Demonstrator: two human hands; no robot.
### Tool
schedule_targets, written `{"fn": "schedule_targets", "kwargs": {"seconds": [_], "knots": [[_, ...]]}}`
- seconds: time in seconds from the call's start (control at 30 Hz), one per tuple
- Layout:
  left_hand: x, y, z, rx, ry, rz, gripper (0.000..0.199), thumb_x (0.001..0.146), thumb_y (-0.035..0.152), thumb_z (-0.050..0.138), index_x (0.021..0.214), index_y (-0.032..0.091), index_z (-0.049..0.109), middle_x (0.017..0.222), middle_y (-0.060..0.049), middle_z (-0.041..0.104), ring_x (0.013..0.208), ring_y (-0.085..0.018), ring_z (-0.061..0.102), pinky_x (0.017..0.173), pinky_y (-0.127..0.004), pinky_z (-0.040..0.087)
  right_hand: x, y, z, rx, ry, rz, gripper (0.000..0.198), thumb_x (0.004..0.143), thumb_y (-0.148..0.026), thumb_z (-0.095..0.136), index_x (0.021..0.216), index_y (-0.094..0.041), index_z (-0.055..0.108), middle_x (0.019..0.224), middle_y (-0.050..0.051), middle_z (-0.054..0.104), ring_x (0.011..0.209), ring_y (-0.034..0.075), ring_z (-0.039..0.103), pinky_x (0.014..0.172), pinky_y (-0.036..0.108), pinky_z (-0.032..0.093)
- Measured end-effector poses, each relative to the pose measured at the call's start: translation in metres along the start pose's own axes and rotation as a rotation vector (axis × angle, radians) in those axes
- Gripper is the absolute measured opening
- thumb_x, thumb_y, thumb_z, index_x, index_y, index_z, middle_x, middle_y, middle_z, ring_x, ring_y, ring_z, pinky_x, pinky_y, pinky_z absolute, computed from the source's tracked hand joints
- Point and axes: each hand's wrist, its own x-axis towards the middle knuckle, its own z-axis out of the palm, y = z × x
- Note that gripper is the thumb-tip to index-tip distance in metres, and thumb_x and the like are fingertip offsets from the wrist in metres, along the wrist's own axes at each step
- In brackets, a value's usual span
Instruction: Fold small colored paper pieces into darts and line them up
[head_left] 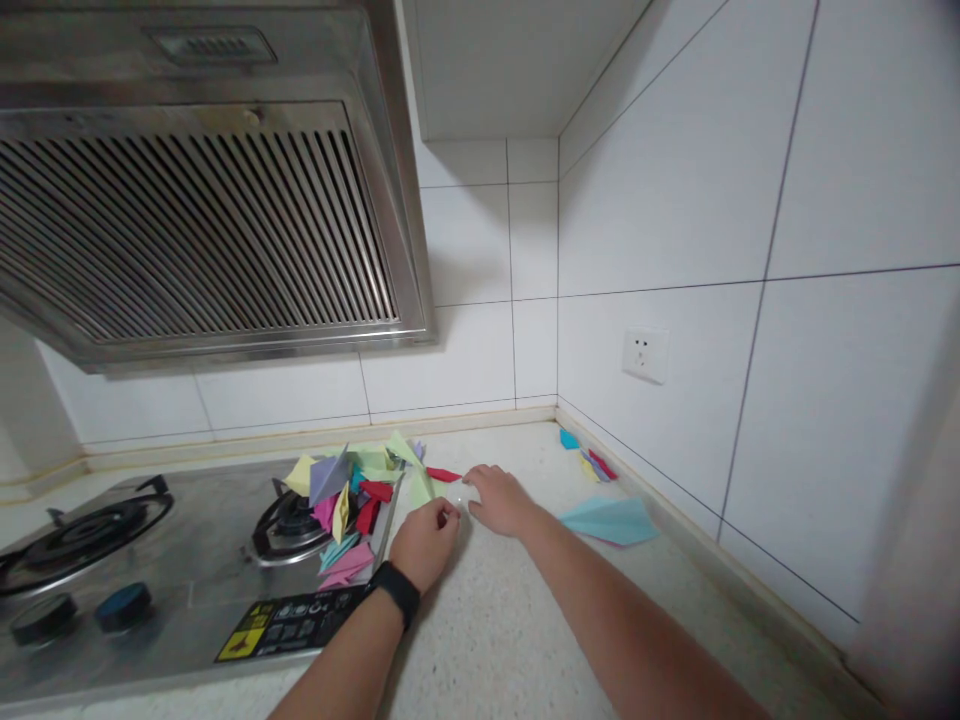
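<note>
Above the counter, a small see-through round thing, which looks like a roll of clear tape [459, 492], sits between my two hands. My right hand [501, 500] curls its fingers around the far and right side of it. At its near edge, my left hand [426, 540], with a black watch on the wrist, is closed in a pinch; what the fingertips hold is too small to make out. Just beyond lie a red folded paper [444, 474] and a pale green paper plane [420, 470]. A light blue paper plane [611, 520] rests right of my right forearm.
Many coloured folded papers [330, 480] are heaped over the right burner of the gas stove [202, 560]. Several small ones [596, 465] lie along the right wall. A range hood [210, 230] overhangs the stove, and a socket [645, 355] is on the tiled wall.
</note>
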Motion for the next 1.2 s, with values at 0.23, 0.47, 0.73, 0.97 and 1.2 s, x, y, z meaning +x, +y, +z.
{"fn": "schedule_targets", "kwargs": {"seconds": [0.23, 0.47, 0.73, 0.97, 1.2], "knots": [[0.001, 0.0, -0.001, -0.032, 0.011, 0.004, 0.026, 0.089, 0.032, 0.046, 0.076, 0.017, 0.064, 0.065, -0.002, 0.063, 0.06, -0.014, 0.053, 0.057, -0.023, 0.029, 0.014, -0.012, 0.023, -0.043, -0.054, -0.019, 0.042, 0.091, -0.042, 0.041, 0.133, -0.04, 0.045, 0.149, 0.004, 0.035, 0.125, 0.031, 0.038, 0.095, 0.05, 0.024], [0.002, -0.003, -0.002, -0.024, -0.001, 0.035, 0.027, 0.089, 0.034, 0.046, 0.078, 0.018, 0.064, 0.066, -0.002, 0.063, 0.061, -0.014, 0.053, 0.057, -0.023, 0.029, 0.008, -0.012, 0.019, -0.044, -0.001, -0.026, 0.041, 0.091, -0.042, 0.041, 0.13, -0.035, 0.048, 0.138, 0.004, 0.05, 0.117, 0.029, 0.045, 0.093, 0.045, 0.028], [0.0, 0.001, -0.003, -0.027, -0.018, 0.018, 0.026, 0.088, 0.032, 0.048, 0.078, 0.017, 0.066, 0.067, -0.002, 0.063, 0.062, -0.014, 0.054, 0.059, -0.022, 0.032, 0.004, -0.015, 0.017, -0.067, -0.032, -0.032, 0.043, 0.09, -0.04, 0.04, 0.132, -0.029, 0.046, 0.137, 0.006, 0.05, 0.116, 0.029, 0.043, 0.091, 0.044, 0.029], [-0.003, 0.01, -0.01, -0.026, -0.052, 0.006, 0.026, 0.088, 0.033, 0.048, 0.079, 0.016, 0.066, 0.069, -0.003, 0.064, 0.064, -0.015, 0.055, 0.059, -0.023, 0.033, 0.005, -0.015, 0.014, -0.051, -0.057, -0.082, 0.046, 0.091, -0.039, 0.038, 0.136, -0.033, 0.042, 0.142, 0.005, 0.045, 0.117, 0.032, 0.042, 0.089, 0.047, 0.029], [-0.003, 0.012, -0.011, -0.019, -0.05, -0.03, 0.026, 0.088, 0.033, 0.049, 0.078, 0.016, 0.066, 0.069, -0.004, 0.065, 0.064, -0.015, 0.055, 0.059, -0.023, 0.033, 0.004, -0.017, 0.014, -0.039, -0.041, -0.051, 0.043, 0.089, -0.036, 0.043, 0.131, -0.027, 0.047, 0.137, 0.007, 0.05, 0.115, 0.03, 0.043, 0.089, 0.045, 0.03]]}}
